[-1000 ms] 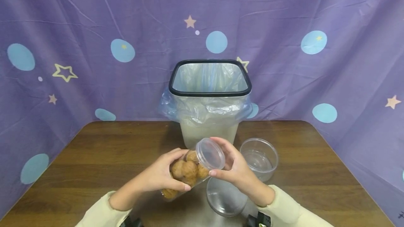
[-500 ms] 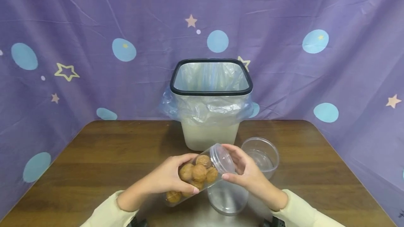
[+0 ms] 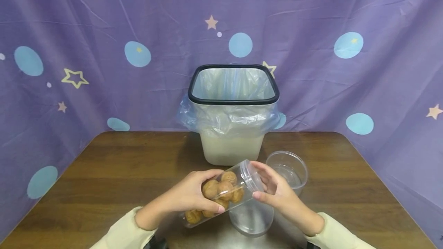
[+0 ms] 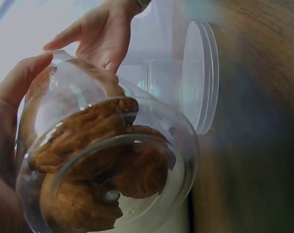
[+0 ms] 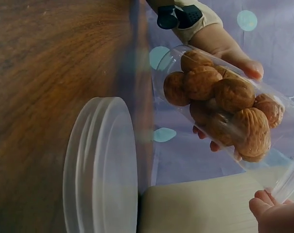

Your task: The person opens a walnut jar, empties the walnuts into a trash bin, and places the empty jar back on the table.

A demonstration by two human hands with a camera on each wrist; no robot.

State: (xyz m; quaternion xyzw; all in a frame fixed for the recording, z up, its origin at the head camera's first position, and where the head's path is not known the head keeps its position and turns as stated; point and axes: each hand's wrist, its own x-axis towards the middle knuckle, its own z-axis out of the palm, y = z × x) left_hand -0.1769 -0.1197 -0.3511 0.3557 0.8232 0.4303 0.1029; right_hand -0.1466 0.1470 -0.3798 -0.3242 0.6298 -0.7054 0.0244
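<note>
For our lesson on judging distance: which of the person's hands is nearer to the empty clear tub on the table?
Right. The right hand is just beside the empty tub, at the jar's lid. The left hand grips the jar farther away.

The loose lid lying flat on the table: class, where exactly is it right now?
In the head view, the loose lid lies on the table near its front edge, just below the tilted walnut jar and the right hand, in front of the empty round container.
</note>
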